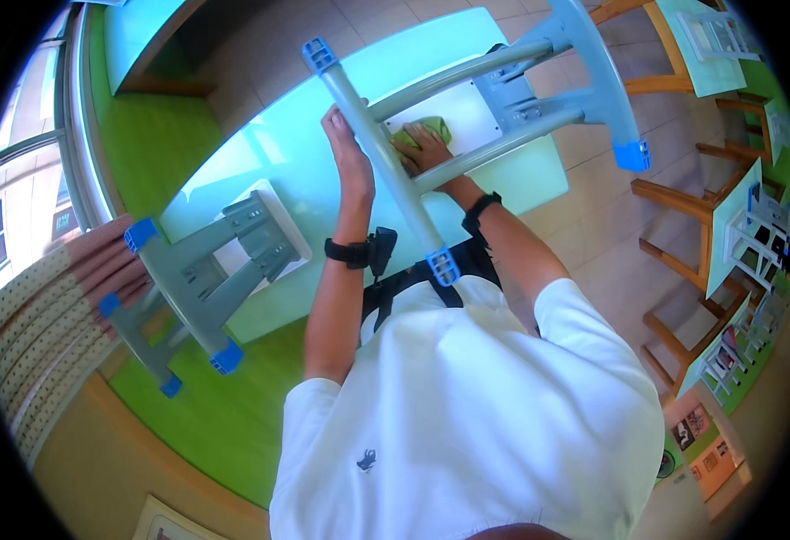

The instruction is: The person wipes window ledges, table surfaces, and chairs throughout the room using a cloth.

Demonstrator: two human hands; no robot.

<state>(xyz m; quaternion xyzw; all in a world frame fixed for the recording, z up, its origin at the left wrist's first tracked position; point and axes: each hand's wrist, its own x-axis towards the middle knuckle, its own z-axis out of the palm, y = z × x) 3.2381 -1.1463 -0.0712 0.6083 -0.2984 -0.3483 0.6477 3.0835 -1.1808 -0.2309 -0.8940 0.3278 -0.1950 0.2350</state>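
An upturned stool with grey legs and blue feet (pixel 389 158) stands before me on a pale glossy table (pixel 287 142), its white seat (pixel 466 111) underneath. With its fingers partly hidden behind a near leg bar, my left hand (pixel 349 145) rests against that bar. My right hand (pixel 425 147) reaches between the bars and presses a green cloth (pixel 439 127) on the underside of the seat. Both wrists wear black bands.
A second upturned grey stool (pixel 199 283) with blue feet lies at the table's left end. A window and a gathered dotted curtain (pixel 51 324) are at the left. Wooden-legged tables (pixel 712 223) with more upturned stools line the right side over a tiled floor.
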